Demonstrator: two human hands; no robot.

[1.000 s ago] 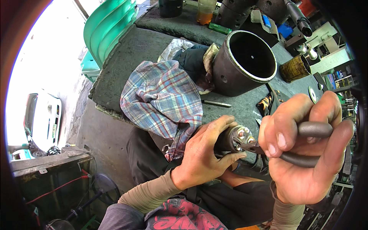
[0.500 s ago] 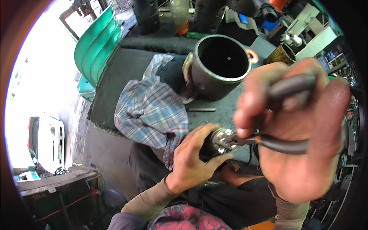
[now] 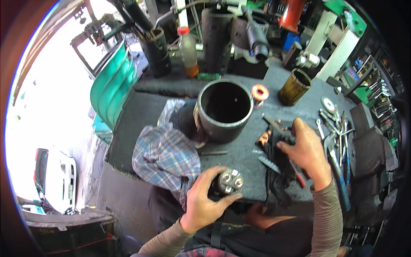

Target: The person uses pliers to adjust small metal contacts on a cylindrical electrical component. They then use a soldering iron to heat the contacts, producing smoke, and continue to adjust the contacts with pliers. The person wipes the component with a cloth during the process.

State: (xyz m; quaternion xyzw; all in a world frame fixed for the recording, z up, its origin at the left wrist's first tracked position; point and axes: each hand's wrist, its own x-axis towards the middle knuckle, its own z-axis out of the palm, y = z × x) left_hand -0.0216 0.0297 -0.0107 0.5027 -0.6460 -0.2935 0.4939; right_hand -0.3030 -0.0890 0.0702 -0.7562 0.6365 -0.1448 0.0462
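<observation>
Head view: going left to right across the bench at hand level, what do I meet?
Plaid cloth → left hand gripping a small metal cylindrical part → black rag → right hand resting on the pliers → loose wrenches near the bench's right edge.

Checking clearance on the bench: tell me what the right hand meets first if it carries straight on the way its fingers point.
The right hand points up-left; likely first the dark hand tool at its fingertips, then the large black metal cylinder. Depth is unclear.
</observation>
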